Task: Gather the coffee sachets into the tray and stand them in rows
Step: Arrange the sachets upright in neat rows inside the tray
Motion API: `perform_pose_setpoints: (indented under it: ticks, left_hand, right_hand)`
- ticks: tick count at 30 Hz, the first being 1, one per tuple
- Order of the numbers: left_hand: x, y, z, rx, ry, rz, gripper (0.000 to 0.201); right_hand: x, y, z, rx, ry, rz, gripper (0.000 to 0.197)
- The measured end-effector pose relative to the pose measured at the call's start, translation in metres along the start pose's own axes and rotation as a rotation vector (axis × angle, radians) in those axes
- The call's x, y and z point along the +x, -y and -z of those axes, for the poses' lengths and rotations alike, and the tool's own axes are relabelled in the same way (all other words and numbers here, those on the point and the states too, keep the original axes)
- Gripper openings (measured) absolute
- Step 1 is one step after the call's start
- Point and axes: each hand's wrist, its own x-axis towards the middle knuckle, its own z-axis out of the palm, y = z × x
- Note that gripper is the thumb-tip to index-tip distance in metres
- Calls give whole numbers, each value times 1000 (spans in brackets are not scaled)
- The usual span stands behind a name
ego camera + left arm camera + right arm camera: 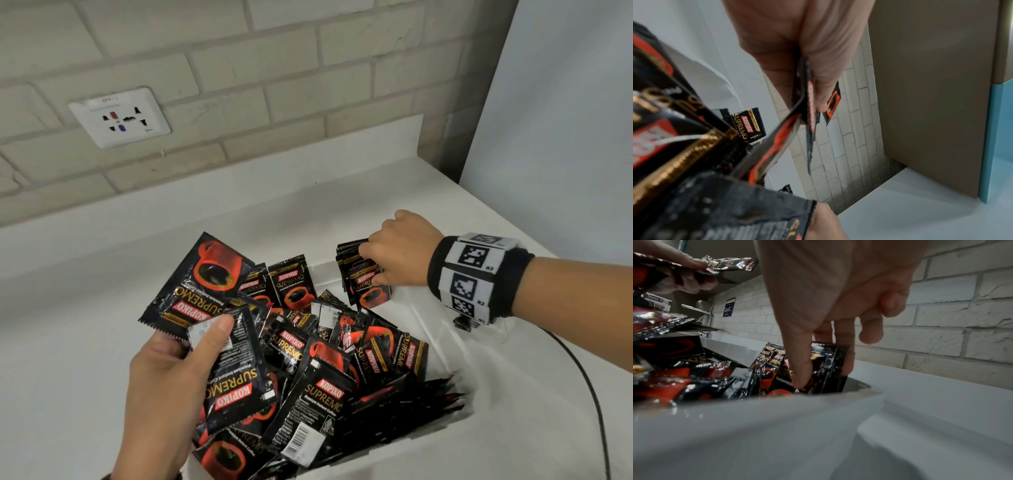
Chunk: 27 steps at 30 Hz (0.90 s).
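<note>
So we've got a white tray (433, 337) sitting on the white desk (68, 325), lower middle of the head view, stuffed with black and red coffee sachets (346, 346) lying every which way. Down the lower right side of the tray a bunch of them are packed on edge in a row (411, 401).

Our left hand (164, 387) is at the lower left of the frame, thumb pressed over 2 sachets (219, 308) fanned out above the pile, fingers curled behind them. The left wrist view shows the same pinch edge-on (807, 100), pretty blurry though.

Our right hand (400, 253) is at the far right corner of the tray, upper right of the pile, thumb and fingers closed around a small upright stack (363, 274) of sachets. In the right wrist view you can see that stack (826, 368) standing right against the tray wall (859, 386), thumb on the front, fingers behind.

Behind it all there's a brick wall with a wall socket (120, 116) at the upper left, and a black cable (592, 394) trails off the wristband (476, 277).
</note>
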Motion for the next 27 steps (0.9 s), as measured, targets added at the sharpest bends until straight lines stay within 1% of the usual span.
perform_pose_setpoints:
  ticks: [5,9,11,14,16,18,19,20,22,24,27]
  left_hand:
    - [2,4,4,-3,3,-18,10]
    - [2,4,4,-27,5,-42,8]
    - [2,3,3,-38,10,-65,10]
    - [5,-2,1,-28,5,-123,2]
    - [9,-8,-1,-42,8,-169,3]
    - [13,-15,-2,-62,9,-211,3]
    - [14,-19,-4,-79,13,-230,2]
    - [14,-22,-7,-94,25,-251,5]
    - [13,-27,-16,-120,55,-286,10]
    - [11,-30,-29,-142,82,-299,14]
    - [7,-29,-47,-186,102,-273,25]
  right_hand:
    - [-5,2,2,-65,4,-42,34]
    - [-9,2,8,-63,3,-108,39]
    - [-12,-1,15,-50,-25,-163,40]
    - [-19,-4,32,10,-118,-226,39]
    - [-27,-1,47,167,-179,-233,36]
    - [-35,9,63,442,-184,-211,30]
    - [-38,16,71,598,-158,-187,27]
    - [-41,24,77,762,-125,-157,25]
    - [-44,40,85,1078,-65,-100,27]
    - [-43,54,86,1283,-7,-64,32]
    - [-40,70,82,1511,37,-91,31]
